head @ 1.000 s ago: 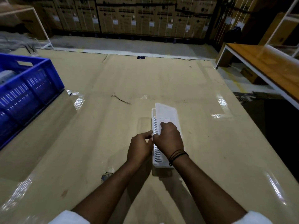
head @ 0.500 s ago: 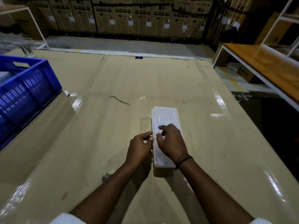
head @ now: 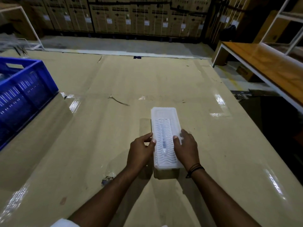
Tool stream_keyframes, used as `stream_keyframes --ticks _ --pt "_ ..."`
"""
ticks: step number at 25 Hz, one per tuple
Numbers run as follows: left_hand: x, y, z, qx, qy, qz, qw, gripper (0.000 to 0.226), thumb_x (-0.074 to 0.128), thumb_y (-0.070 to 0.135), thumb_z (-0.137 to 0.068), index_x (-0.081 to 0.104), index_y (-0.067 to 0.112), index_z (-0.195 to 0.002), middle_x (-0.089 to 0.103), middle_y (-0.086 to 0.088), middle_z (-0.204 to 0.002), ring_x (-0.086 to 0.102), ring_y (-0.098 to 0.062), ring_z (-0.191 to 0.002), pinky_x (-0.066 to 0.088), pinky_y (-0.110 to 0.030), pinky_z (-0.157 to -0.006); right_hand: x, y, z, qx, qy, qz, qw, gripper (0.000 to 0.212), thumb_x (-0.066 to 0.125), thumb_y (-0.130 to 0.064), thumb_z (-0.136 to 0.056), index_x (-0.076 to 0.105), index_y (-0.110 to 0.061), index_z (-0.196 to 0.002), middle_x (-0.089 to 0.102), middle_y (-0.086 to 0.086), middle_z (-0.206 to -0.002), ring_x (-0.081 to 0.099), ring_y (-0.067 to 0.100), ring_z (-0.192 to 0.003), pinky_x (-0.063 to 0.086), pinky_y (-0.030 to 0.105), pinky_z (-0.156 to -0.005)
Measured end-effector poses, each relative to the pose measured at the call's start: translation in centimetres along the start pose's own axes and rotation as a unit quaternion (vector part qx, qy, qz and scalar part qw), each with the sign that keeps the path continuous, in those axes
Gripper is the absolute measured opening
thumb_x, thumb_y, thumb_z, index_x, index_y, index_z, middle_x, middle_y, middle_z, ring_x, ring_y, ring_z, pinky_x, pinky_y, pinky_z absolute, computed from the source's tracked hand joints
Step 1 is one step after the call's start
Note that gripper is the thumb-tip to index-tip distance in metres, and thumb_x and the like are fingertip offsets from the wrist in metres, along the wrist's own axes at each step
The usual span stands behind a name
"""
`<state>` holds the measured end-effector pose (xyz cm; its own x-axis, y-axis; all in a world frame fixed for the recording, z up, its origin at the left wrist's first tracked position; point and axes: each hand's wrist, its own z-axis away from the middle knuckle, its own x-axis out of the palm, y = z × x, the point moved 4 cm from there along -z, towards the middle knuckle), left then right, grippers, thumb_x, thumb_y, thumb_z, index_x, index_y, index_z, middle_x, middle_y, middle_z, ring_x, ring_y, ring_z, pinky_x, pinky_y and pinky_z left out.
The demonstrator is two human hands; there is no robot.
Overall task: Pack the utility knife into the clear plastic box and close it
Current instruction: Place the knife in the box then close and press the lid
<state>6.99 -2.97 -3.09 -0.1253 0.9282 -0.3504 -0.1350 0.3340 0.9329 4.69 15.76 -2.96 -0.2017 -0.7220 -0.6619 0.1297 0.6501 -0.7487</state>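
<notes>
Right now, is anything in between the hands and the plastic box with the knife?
No, nothing is. The left hand touches the clear plastic box on its left edge and the right hand on its right edge. The lid lies flat on top, and a dark, long shape shows through it, probably the utility knife.

The clear plastic box (head: 165,138) lies flat on the table (head: 98,136), lengthwise away from the person, lid down. The utility knife (head: 163,141) lies inside it, along its length. The left hand (head: 141,153) is at the box's left edge; the right hand (head: 186,148) rests on its right side. A crate (head: 24,92) stands on the table well to the left. A bench (head: 268,66) stands beyond the table's right edge. Stacked cartons (head: 139,15) line the wall behind.
</notes>
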Motion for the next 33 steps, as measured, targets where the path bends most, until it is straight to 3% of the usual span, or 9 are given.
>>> stream_keyframes --ticks 4,8,12,16,21,24,27,30,33 --pt "0.0 0.4 0.2 0.02 -0.005 -0.007 1.0 0.042 0.07 0.037 -0.091 0.065 0.033 -0.132 0.07 0.026 -0.099 0.076 -0.006 -0.082 0.066 -0.039 -0.075 0.7 -0.3 0.0 -0.01 -0.018 0.024 1.0 0.039 0.055 -0.03 -0.1 0.052 -0.01 -0.133 0.059 0.013 -0.126 0.06 0.028 -0.115 0.048 0.034 -0.094" --pt "0.3 0.3 -0.1 0.006 -0.008 -0.006 1.0 0.043 0.072 0.032 -0.092 0.064 0.028 -0.134 0.071 0.014 -0.108 0.075 -0.01 -0.089 0.065 -0.042 -0.078 1.4 -0.5 0.0 -0.009 -0.031 0.079 0.996 0.042 0.052 -0.031 -0.1 0.047 -0.009 -0.136 0.054 0.016 -0.128 0.056 0.033 -0.116 0.051 0.046 -0.099" --pt "0.3 0.0 -0.1 -0.024 -0.005 0.02 0.999 0.046 0.07 0.028 -0.094 0.059 0.023 -0.138 0.07 0.0 -0.116 0.072 -0.021 -0.1 0.063 -0.048 -0.085 1.5 -0.4 0.3 -0.012 -0.029 0.108 0.994 0.048 0.046 -0.039 -0.101 0.037 -0.015 -0.142 0.048 0.014 -0.129 0.056 0.031 -0.113 0.054 0.045 -0.094" --pt "1.2 0.2 0.7 -0.01 0.025 -0.035 0.999 0.039 0.056 0.033 -0.101 0.054 0.024 -0.139 0.071 0.001 -0.111 0.068 -0.014 -0.093 0.057 -0.032 -0.078 1.8 -0.6 0.5 -0.008 -0.033 0.137 0.99 0.055 0.041 -0.041 -0.103 0.029 -0.015 -0.15 0.044 0.016 -0.129 0.061 0.034 -0.104 0.055 0.043 -0.088" --pt "1.9 -0.2 2.6 -0.008 0.055 -0.055 0.997 0.042 0.04 0.043 -0.106 0.05 0.02 -0.139 0.072 -0.005 -0.124 0.069 -0.022 -0.107 0.057 -0.041 -0.091 0.2 1.1 0.6 0.015 -0.023 -0.013 1.0 0.046 0.047 -0.037 -0.104 0.046 -0.015 -0.144 0.056 0.014 -0.129 0.061 0.026 -0.111 0.043 0.028 -0.089" --pt "2.1 -0.5 3.6 0.002 0.053 -0.072 0.996 0.045 0.04 0.047 -0.105 0.047 0.021 -0.141 0.073 -0.006 -0.117 0.07 -0.021 -0.102 0.057 -0.033 -0.081 -0.6 2.7 2.0 0.01 -0.003 -0.059 0.998 0.041 0.049 -0.03 -0.104 0.053 -0.014 -0.142 0.065 0.012 -0.131 0.062 0.022 -0.11 0.043 0.026 -0.09" --pt "2.5 -0.5 3.9 0.005 0.058 -0.08 0.995 0.04 0.041 0.044 -0.105 0.047 0.022 -0.138 0.075 -0.006 -0.108 0.071 -0.019 -0.093 0.046 -0.02 -0.062 -0.5 3.2 2.6 0.011 0.011 -0.087 0.996 0.033 0.049 -0.027 -0.105 0.06 -0.014 -0.133 0.068 0.005 -0.124 0.06 0.015 -0.104 0.045 0.023 -0.086" --pt "2.5 -0.6 3.7 -0.005 0.064 -0.092 0.994 0.037 0.041 0.045 -0.105 0.048 0.023 -0.134 0.076 -0.006 -0.099 0.071 -0.021 -0.086 0.05 -0.029 -0.063 -0.1 3.0 2.4 -0.003 0.013 -0.094 0.996 0.024 0.047 -0.023 -0.105 0.065 -0.016 -0.119 0.066 -0.006 -0.103 0.062 0.014 -0.095 0.042 0.012 -0.071" --pt "2.5 -0.6 3.8 -0.005 0.081 -0.093 0.992 0.036 0.044 0.046 -0.103 0.05 0.025 -0.131 0.078 -0.002 -0.101 0.073 -0.019 -0.086 0.056 -0.031 -0.066 0.2 3.2 2.1 0.0 0.009 -0.082 0.997 0.022 0.044 -0.024 -0.106 0.063 -0.018 -0.115 0.064 -0.008 -0.099 0.06 0.013 -0.088 0.041 0.016 -0.065"
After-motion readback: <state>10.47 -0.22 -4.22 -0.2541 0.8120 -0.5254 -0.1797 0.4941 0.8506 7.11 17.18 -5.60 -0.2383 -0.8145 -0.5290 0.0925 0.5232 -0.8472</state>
